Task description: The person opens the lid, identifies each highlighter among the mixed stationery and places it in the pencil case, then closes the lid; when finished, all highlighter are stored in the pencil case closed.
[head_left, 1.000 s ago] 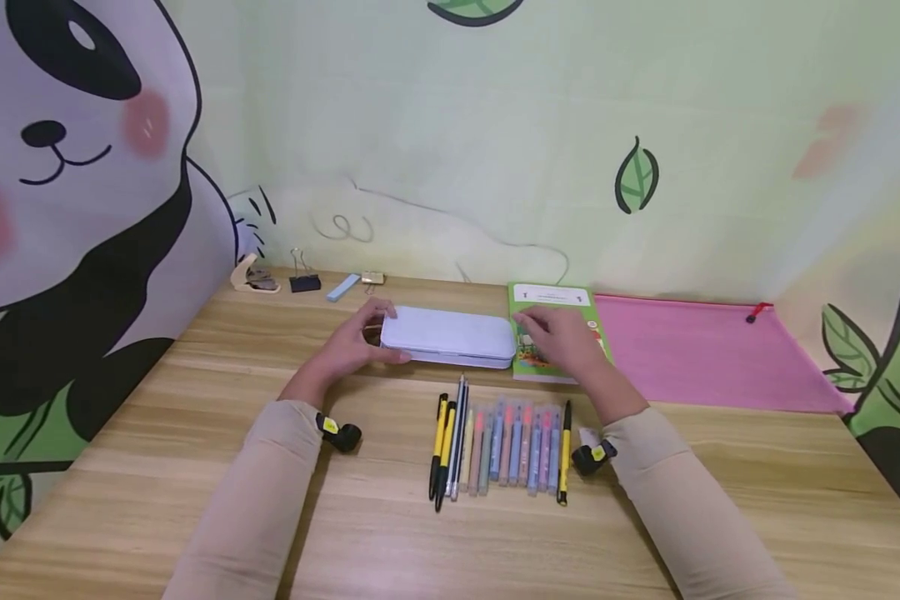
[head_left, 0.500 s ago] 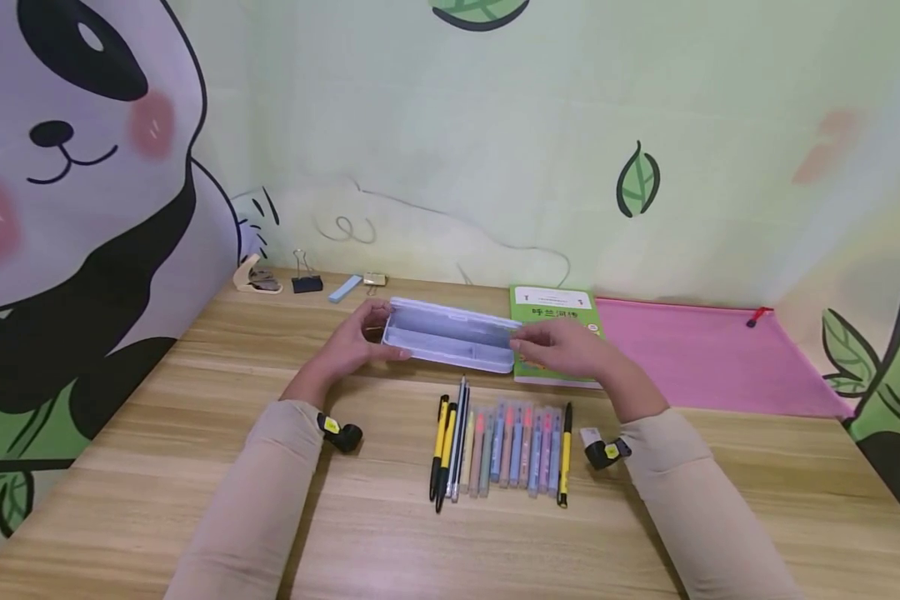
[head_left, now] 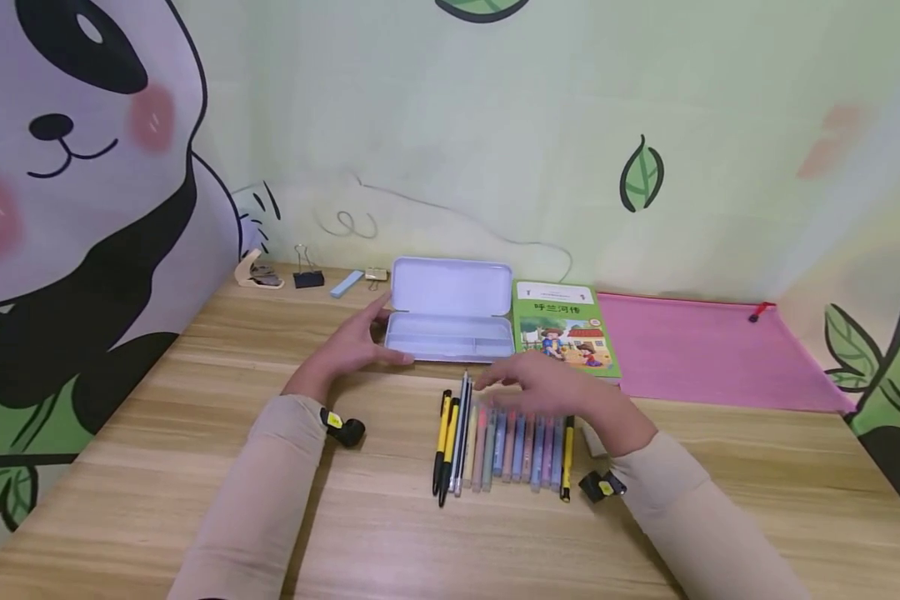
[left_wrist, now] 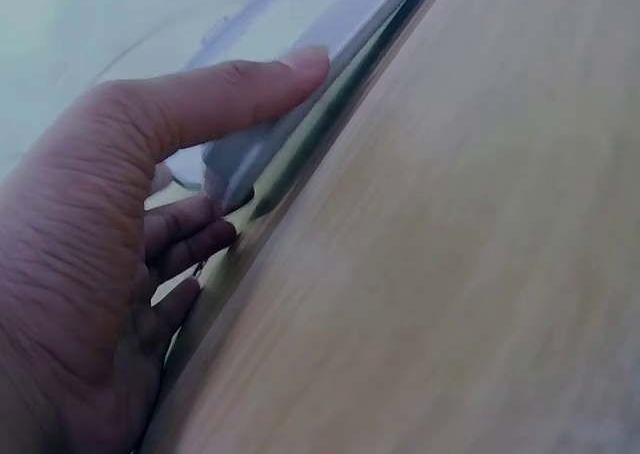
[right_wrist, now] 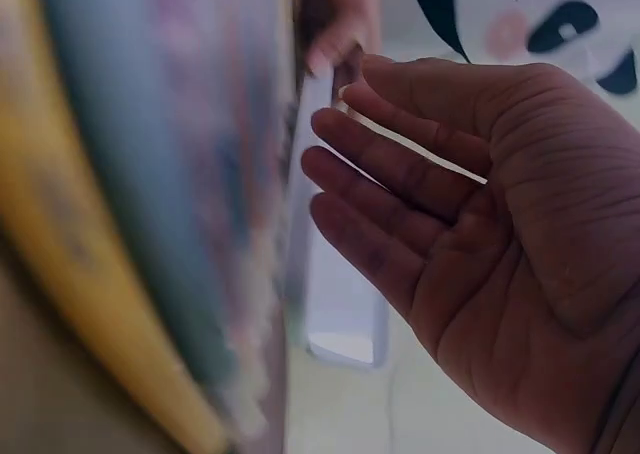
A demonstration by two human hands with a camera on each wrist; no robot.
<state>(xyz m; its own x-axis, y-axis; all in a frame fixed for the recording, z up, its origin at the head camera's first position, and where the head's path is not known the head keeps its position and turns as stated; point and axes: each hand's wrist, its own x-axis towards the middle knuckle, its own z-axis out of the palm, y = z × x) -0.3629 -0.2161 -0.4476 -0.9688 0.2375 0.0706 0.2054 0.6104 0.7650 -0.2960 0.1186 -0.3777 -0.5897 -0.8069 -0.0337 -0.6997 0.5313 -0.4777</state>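
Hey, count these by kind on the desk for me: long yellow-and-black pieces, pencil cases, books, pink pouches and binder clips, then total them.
Long yellow-and-black pieces: 3
Pencil case: 1
Book: 1
Pink pouch: 1
Binder clips: 2, black one and gold one
Total: 8

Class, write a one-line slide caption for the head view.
Left hand holds an open pencil case; right hand hovers over lined-up markers and pens.

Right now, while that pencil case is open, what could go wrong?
The right hand is over the markers, which lie close side by side, so a bump might scatter them. The lid stands raised with nothing visible propping it, so it could flop shut. The left hand holds the left end of the pencil case, so a falling lid might pinch it.
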